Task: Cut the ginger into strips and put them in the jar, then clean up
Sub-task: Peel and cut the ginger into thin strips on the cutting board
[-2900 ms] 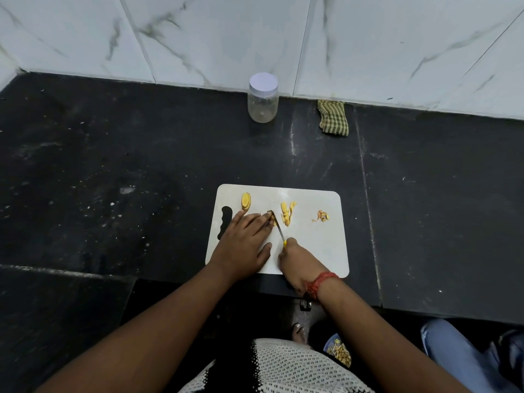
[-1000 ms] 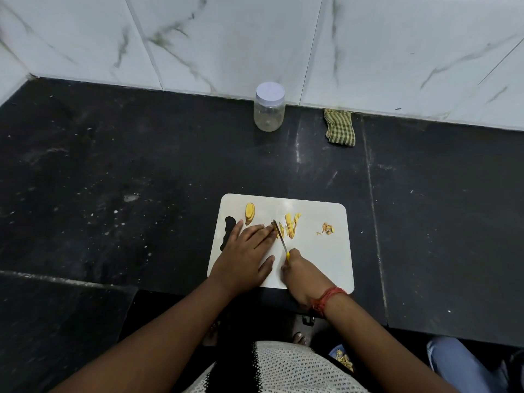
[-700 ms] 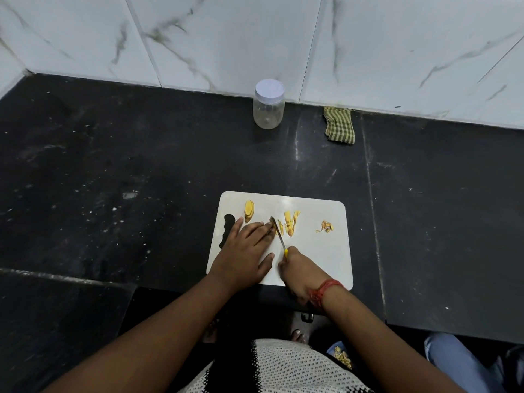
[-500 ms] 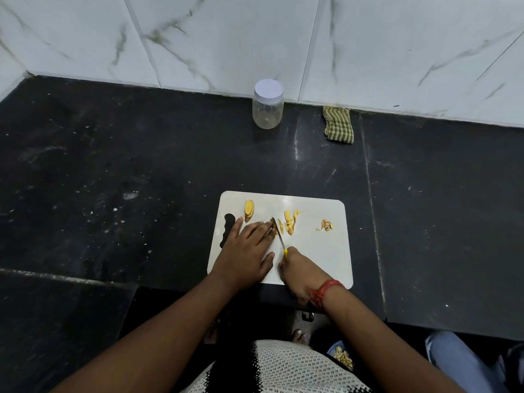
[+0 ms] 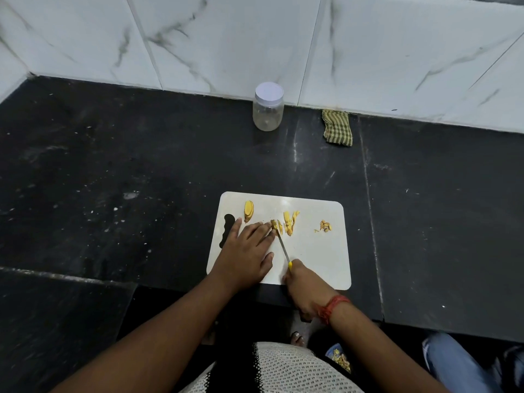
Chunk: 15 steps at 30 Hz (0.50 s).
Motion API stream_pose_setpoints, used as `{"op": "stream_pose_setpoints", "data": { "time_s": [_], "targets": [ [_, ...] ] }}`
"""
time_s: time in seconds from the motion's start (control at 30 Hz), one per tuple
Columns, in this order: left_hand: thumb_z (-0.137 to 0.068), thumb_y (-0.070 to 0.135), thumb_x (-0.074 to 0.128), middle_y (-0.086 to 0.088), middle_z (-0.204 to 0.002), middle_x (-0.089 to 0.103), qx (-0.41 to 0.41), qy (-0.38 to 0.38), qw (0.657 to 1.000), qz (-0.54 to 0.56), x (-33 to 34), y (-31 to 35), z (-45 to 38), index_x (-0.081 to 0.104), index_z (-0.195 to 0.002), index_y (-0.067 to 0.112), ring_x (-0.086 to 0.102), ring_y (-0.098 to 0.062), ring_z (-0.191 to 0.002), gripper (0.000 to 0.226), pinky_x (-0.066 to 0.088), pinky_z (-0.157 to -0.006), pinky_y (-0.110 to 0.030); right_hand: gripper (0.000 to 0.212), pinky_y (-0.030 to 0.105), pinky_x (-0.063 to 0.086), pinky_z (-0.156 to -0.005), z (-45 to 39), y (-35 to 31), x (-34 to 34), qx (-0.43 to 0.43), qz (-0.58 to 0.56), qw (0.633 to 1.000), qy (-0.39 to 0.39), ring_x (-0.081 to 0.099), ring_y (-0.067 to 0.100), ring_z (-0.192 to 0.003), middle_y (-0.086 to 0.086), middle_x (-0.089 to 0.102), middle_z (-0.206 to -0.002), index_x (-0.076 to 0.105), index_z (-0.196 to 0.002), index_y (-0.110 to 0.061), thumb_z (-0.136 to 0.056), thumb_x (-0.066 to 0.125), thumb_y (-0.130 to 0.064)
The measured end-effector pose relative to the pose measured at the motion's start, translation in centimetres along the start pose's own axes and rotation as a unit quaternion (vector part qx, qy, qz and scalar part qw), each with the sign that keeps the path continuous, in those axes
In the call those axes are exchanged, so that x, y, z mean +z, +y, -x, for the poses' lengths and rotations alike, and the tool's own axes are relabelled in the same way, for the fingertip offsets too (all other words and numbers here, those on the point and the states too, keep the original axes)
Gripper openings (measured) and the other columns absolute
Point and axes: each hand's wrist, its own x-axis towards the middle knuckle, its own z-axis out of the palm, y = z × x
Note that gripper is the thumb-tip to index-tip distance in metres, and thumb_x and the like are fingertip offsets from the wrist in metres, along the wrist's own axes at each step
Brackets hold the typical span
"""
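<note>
The left hand [image 5: 246,252] lies flat with fingers spread, pinning the ginger piece [image 5: 274,224] near the middle of the cutting board [image 5: 317,259], while the right hand [image 5: 304,287] grips the knife [image 5: 282,246]. Cutting well probably means keeping those fingertips back from the blade and slicing along the piece's length. Its long axis seems to run toward the board's far edge, though fingers partly hide it.

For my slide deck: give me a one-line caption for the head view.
Left hand steadies ginger on the board while the right hand slices with a knife.
</note>
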Motion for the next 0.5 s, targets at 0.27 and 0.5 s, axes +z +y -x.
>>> {"op": "stream_pose_setpoints", "data": {
  "time_s": [0.27, 0.5],
  "targets": [
    [-0.1, 0.044, 0.042, -0.004, -0.152, 0.049, -0.003, 0.004, 1.0, 0.01, -0.1, 0.0, 0.1, 0.054, -0.145, 0.017, 0.046, -0.022, -0.138, 0.054, 0.029, -0.12, -0.058, 0.004, 0.022, 0.043, -0.068, 2.9, 1.0, 0.1, -0.02, -0.063, 0.998, 0.006, 0.05, 0.017, -0.075, -0.001, 0.047, -0.084, 0.035, -0.103, -0.014, -0.103, 0.035, -0.018],
    [-0.101, 0.043, 0.038, -0.003, -0.159, 0.042, 0.002, 0.004, 1.0, 0.022, -0.2, 0.1, 0.2, 0.044, -0.153, 0.014, 0.04, -0.022, -0.142, 0.06, 0.026, -0.121, -0.056, 0.003, 0.026, 0.033, -0.055, 2.9, 0.6, -1.6, -0.022, -0.089, 0.995, 0.044, 0.047, 0.012, -0.065, 0.001, 0.049, -0.075, 0.036, -0.097, -0.014, -0.1, 0.036, -0.014]
  ]
}}
